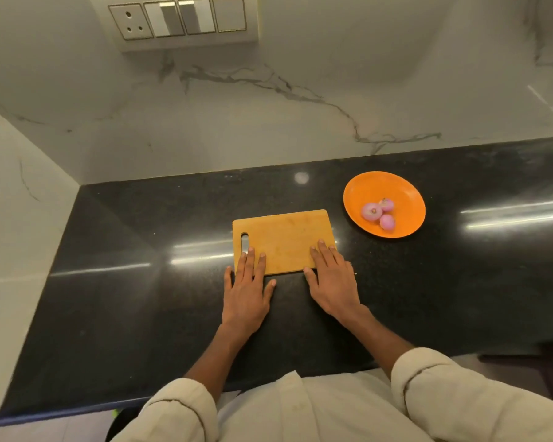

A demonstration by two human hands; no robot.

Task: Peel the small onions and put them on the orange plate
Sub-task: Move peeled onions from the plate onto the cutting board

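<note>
Three peeled small pink onions (379,213) lie together on the orange plate (364,186), which sits on the black counter right of a bare wooden cutting board (283,239). My left hand (246,288) lies flat, palm down, with its fingertips on the board's near left corner. My right hand (331,279) lies flat too, its fingers resting on the board's near right corner. Neither hand holds anything.
The black granite counter (141,298) runs along a white marble wall, with a side wall at the left. A switch panel (179,20) is mounted high on the back wall. The counter's front edge is close to my body.
</note>
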